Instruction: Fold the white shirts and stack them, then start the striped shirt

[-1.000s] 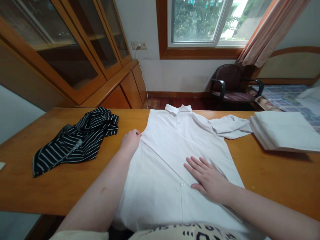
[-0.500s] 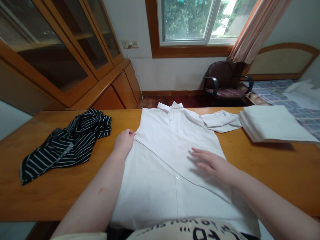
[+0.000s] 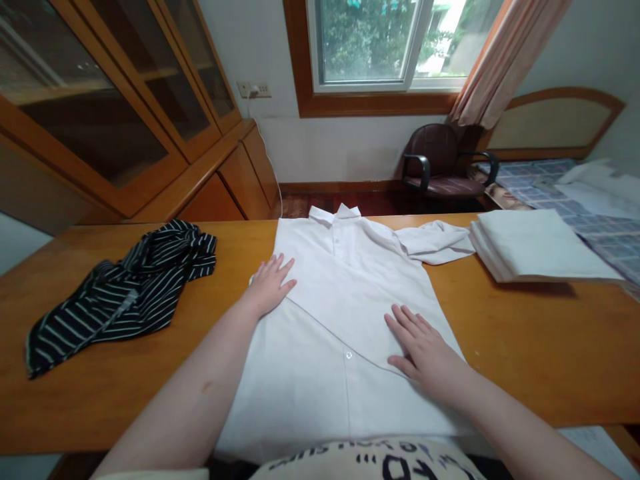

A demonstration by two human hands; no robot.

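A white button-up shirt (image 3: 340,293) lies flat on the wooden table (image 3: 525,347), collar away from me, its left side folded over the front. My left hand (image 3: 270,283) rests open and flat on the shirt's left edge, fingers spread. My right hand (image 3: 420,343) lies open, palm down, on the shirt's right half near the diagonal fold. One short sleeve (image 3: 435,241) sticks out to the right.
A crumpled black-and-white striped garment (image 3: 125,290) lies on the table's left. A stack of folded white cloth (image 3: 535,253) sits at the right. Beyond the table are a wooden glass-door cabinet (image 3: 115,113), a dark armchair (image 3: 445,170), a window and a bed.
My left hand has opened from a closed grip on the shirt's edge to lie flat. My right hand slid slightly down and right across the shirt. The view shifted a little.
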